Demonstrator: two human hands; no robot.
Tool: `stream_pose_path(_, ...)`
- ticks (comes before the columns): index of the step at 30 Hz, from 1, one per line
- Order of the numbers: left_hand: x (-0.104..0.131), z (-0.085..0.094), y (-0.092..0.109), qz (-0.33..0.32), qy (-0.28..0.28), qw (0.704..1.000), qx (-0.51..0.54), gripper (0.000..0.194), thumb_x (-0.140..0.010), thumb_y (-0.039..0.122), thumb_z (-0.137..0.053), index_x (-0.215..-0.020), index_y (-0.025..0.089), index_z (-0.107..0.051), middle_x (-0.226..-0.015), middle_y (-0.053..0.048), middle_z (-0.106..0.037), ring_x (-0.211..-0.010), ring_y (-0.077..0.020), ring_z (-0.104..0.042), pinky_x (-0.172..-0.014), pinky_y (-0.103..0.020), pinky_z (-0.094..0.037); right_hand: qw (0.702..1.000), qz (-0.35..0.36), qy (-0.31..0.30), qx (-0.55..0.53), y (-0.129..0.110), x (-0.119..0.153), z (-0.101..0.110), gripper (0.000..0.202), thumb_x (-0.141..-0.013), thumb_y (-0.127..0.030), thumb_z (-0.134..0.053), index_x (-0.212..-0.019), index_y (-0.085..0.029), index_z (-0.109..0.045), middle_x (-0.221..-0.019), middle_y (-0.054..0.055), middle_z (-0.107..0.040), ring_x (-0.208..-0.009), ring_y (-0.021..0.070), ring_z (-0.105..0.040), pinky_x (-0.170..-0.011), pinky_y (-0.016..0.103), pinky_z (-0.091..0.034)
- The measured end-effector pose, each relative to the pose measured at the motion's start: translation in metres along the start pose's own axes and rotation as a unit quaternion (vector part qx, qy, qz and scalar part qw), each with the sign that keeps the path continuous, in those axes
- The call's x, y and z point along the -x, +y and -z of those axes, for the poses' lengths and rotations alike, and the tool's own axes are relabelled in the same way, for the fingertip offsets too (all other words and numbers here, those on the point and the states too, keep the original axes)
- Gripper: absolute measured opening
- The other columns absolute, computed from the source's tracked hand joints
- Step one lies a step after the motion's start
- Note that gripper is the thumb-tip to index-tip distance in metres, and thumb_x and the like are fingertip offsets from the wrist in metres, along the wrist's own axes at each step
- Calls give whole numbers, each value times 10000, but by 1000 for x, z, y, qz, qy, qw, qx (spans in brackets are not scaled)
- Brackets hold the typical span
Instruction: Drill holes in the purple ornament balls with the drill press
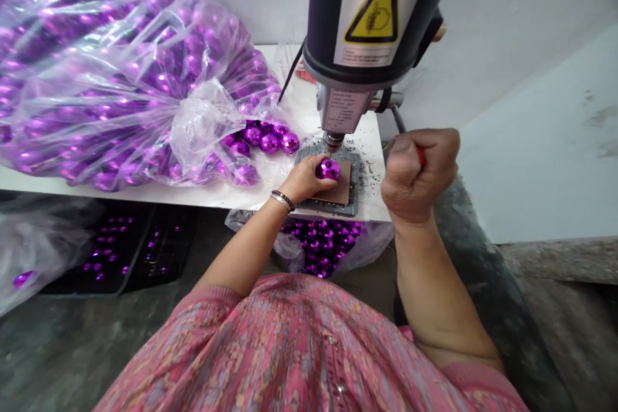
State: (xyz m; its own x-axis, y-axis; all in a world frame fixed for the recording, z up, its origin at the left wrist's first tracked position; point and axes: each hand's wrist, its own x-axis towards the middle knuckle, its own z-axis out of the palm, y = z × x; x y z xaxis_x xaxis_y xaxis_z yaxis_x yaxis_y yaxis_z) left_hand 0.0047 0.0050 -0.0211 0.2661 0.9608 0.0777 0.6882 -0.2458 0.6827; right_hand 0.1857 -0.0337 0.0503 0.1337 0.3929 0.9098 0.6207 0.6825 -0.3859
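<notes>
My left hand (309,179) grips a shiny purple faceted ball (329,169) between thumb and fingers. The ball rests over a brown board (344,188) on the grey base plate (356,174) of a drill press (355,71). Just above the ball is the drill chuck (333,140); whether the bit touches the ball I cannot tell. My right hand (421,170) is wrapped in a fist around the drill press lever (398,121), whose red end (421,156) shows between the fingers.
A large clear plastic bag (207,116) full of purple balls lies on the white table (193,198) at left. Loose balls (269,143) spill from its mouth. Below the table edge hangs an open bag of purple balls (323,246). Dark shavings (371,170) surround the base. A black tray (159,244) sits lower left.
</notes>
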Motion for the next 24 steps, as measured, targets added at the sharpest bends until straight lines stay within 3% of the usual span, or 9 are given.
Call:
stream_pose_path(5, 1, -1, -1, 3, -3, 1000, 26, 462, -703, 251, -795, -1141, 142, -698, -990, -64, -705, -916, -226, -630, -907, -355, -518, 1000, 5, 6, -22, 20, 24, -9, 214, -981, -356, -470, -930, -177, -576, -799, -21, -583, -737, 41, -551, -719, 215, -489)
stream_pose_path(10, 2, 1, 0, 18, -1, 999, 41, 380, -690, 248, -808, -1040, 138, -709, -929, -50, -692, -867, -210, -614, -870, -334, -511, 998, 21, 1, -58, 52, 60, -26, 506, -928, -512, -559, -1242, -115, -579, -1174, 89, -626, -1084, 116, -611, -966, 333, -586)
stream_pose_path(13, 4, 2, 3, 25, -8, 999, 45, 319, -707, 254, -797, -995, 151, -706, -912, -33, -699, -850, -201, -618, -828, -314, -503, 998, 19, -7, -68, 53, 62, -27, 490, -931, -512, -555, -1211, -110, -587, -1122, 78, -636, -1036, 101, -615, -933, 310, -589)
stream_pose_path(16, 5, 2, 5, 35, -5, 998, 45, 313, -718, 260, -794, -1000, 157, -705, -941, -35, -715, -878, -212, -638, -838, -324, -508, 998, -8, -9, -64, 32, 34, -14, 395, -976, -496, -468, -978, -124, -599, -835, 6, -604, -772, 41, -575, -734, 213, -534)
stream_pose_path(20, 7, -1, 7, 41, 16, 998, 35, 367, -710, 249, -814, -1048, 160, -704, -1012, -54, -732, -959, -234, -662, -906, -358, -522, 996, -74, -27, -52, -5, -38, 2, 429, -1002, -478, -388, -775, -135, -511, -630, -41, -463, -549, 7, -420, -552, 174, -327)
stream_pose_path(24, 19, 0, 9, 32, 41, 998, 36, 431, -696, 217, -833, -1101, 167, -692, -1053, -60, -737, -993, -236, -675, -942, -372, -534, 974, -203, -78, -63, -14, -91, 2, 396, -975, -413, -408, -718, -134, -521, -640, -12, -509, -657, 36, -508, -634, 196, -402)
